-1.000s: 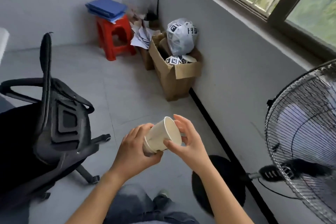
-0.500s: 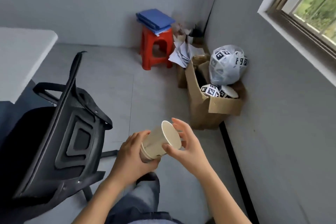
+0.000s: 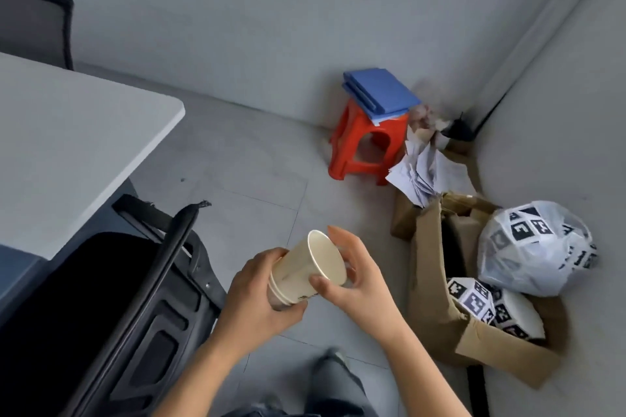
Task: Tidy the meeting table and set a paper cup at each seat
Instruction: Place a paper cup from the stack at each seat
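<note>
While both hands meet in mid-air above the grey floor, the stack of paper cups (image 3: pixel 301 272) lies tilted between them, its open mouth turned up and to the right. The left hand (image 3: pixel 261 294) wraps its curled fingers and thumb round the lower end of the stack, where the ringed edges of nested cups show against the palm. The right hand (image 3: pixel 355 278) takes the mouth end, thumb pressed on the near side of the rim and fingers curved round the far side, so both hands are closed on the cups and neither is spread wide. The cups are off the table, held just right of the black office chair (image 3: pixel 135 298), whose backrest faces us at lower left. The white table (image 3: pixel 74 139) runs off to the left behind that chair, and a second dark chair (image 3: pixel 34 24) stands beyond its far edge. Over by the wall sits a red stool (image 3: pixel 366 145) with blue folders (image 3: pixel 381 91) on top. Right of the hands, loose papers (image 3: pixel 420 173) spill beside a torn cardboard box (image 3: pixel 437 288), where a plastic bag (image 3: pixel 535 250) rests above marker-printed cubes (image 3: pixel 474 298).
</note>
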Demonstrator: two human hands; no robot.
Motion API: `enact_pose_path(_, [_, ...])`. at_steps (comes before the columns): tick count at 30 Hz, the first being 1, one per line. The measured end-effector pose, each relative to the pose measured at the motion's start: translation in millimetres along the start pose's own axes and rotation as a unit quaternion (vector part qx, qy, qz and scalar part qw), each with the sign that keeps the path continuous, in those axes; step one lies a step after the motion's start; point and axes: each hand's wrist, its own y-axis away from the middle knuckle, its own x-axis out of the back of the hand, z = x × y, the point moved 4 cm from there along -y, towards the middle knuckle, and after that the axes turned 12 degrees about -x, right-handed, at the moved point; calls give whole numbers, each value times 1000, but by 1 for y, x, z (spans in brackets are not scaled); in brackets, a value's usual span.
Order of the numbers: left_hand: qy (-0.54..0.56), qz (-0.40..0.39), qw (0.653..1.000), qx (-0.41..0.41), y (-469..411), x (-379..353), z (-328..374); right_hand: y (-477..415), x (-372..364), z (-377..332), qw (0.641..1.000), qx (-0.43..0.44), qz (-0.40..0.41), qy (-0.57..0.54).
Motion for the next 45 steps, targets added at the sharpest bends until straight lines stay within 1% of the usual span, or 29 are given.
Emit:
enact_pose_path(3, [-12,34,999,34,-38,0,-21,-58,5,-8,999,14,-50,-2])
enact_pose_path(7, [-26,115,991,70,-101,0,-43,-143,14,-26,992,53,-113,9])
enact_pose_path(12, [-22,208,969,129,-173,0,-50,-236,31,-62,975,93,-200,29])
enact_pose_path(16, [-8,273,944,184,-207,11,-53,-288,21,-89,954,119,-274,33])
enact_pose_path(18, [6,301,929,215,-212,19,-57,-305,5,-99,940,123,-317,36])
enact_pose_path(21, [-2,356,903,239,-215,37,-69,-326,-24,-114,919,128,-369,54])
enact_pose_path(26, [-16,439,865,244,-229,83,-97,-361,-82,-153,885,169,-427,78])
enact_pose_path(33, [-38,535,809,241,-234,171,-131,-390,-175,-218,833,225,-495,98])
enact_pose_path(36, [-55,563,787,247,-229,195,-143,-396,-211,-234,813,235,-520,112])
enact_pose_path(38, [-70,574,771,266,-223,202,-151,-396,-231,-237,796,239,-542,127])
enact_pose_path(45, [-115,614,717,309,-217,223,-172,-411,-281,-244,745,246,-603,147])
